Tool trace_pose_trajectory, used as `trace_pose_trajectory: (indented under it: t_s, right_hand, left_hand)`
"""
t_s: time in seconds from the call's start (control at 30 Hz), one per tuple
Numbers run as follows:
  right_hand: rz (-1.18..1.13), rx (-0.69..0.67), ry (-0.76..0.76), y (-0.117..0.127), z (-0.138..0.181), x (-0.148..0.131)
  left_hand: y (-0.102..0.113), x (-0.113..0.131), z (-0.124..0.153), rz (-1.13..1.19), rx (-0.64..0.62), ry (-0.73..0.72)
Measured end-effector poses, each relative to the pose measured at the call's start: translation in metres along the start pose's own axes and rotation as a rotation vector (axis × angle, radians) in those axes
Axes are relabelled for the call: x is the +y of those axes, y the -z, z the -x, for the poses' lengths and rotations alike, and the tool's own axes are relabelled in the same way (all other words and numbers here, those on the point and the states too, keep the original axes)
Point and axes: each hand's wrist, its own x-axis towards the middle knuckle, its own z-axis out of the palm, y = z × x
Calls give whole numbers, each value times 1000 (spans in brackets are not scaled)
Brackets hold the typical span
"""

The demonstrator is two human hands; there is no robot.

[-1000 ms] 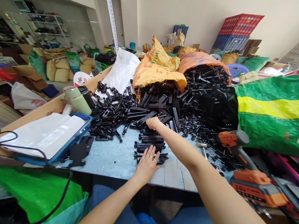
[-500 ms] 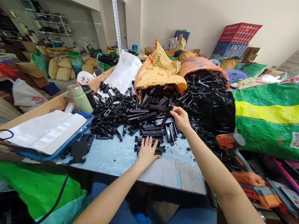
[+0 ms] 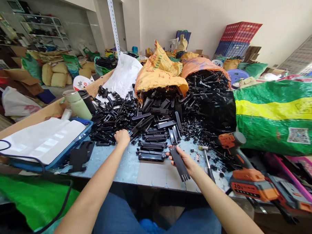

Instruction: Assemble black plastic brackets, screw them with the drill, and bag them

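Observation:
In my right hand [image 3: 184,160] is a flat black plastic piece with notched ends [image 3: 179,163], gripped near its upper part and tilted over the front of the table. My left hand [image 3: 122,137] has its fingers curled at the edge of a heap of small black plastic parts [image 3: 112,111]; what they hold, if anything, is hidden. Between the hands lie stacked rows of long black plastic pieces [image 3: 152,150]. Behind these, more loose black pieces [image 3: 156,110] spill from a yellow woven sack [image 3: 160,79].
To the right are a small hammer [image 3: 207,159], scattered screws [image 3: 194,130], an orange cordless drill [image 3: 246,169] and a green-and-yellow sack [image 3: 275,115]. At left stand a green bottle [image 3: 77,105] and a blue tray [image 3: 89,126] with white paper. Grey sheets [image 3: 153,173] cover the table's front edge.
My right hand has brought the black piece down from the heap to the front of the table. My left hand has left the stacked rows and moved left to the small parts, its fingers now curled.

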Motion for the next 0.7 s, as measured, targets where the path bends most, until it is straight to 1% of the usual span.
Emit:
trace_pose_trajectory:
  t_s: [0.07,0.1,0.13,0.17,0.2,0.23,0.27,0.33,0.37,0.4,0.43,0.47,0.5,0.53,0.57,0.63,0.67,0.7]
  right_hand:
    - [16,-8,75,3,9,6]
    - [60,-6,107,6,14,8]
    - [140,6,129,11,17,10]
    - [267,30,143,16,20,11]
    - [441,82,164,23,23,13]
    - [648,168,205,30,24,14]
    - [868,285,270,37,26,15]
    - [1256,554,402,48,27,17]
    - [1393,666,426,51,27,19]
    - [1488,750,417,52,27,20]
    - [1548,794,381,51,27,21]
    - [1570,799,345,47,27,23]
    - [1546,765,326,41,27,25]
    - [1469,696,325,34,27,26]
    - [1339,603,329,25,26,28]
    - [990,411,311,7,27,32]
    - [824,343,293,-2,27,34]
    - [695,305,283,-10,29,36]
  left_hand:
    - [-1,0,8,5,17,1]
    - [0,0,14,13,27,-5]
    - [2,0,21,20,34,-15]
    - [5,1,29,38,39,-40]
    - [8,1,38,78,41,-84]
    - [12,3,49,141,44,-145]
    - [16,5,61,223,45,-215]
    - [21,11,88,406,28,-346]
    - [22,16,103,490,6,-384]
    - [23,21,117,561,-26,-399]
    - [23,27,131,629,-68,-397]
    - [23,34,144,702,-117,-387]
    - [23,41,156,781,-169,-369]
    - [22,49,166,862,-227,-351]
    - [22,56,175,935,-290,-339]
    - [24,70,190,1033,-381,-338]
    - [26,76,194,1052,-387,-348]
    - [28,81,198,1052,-368,-361]
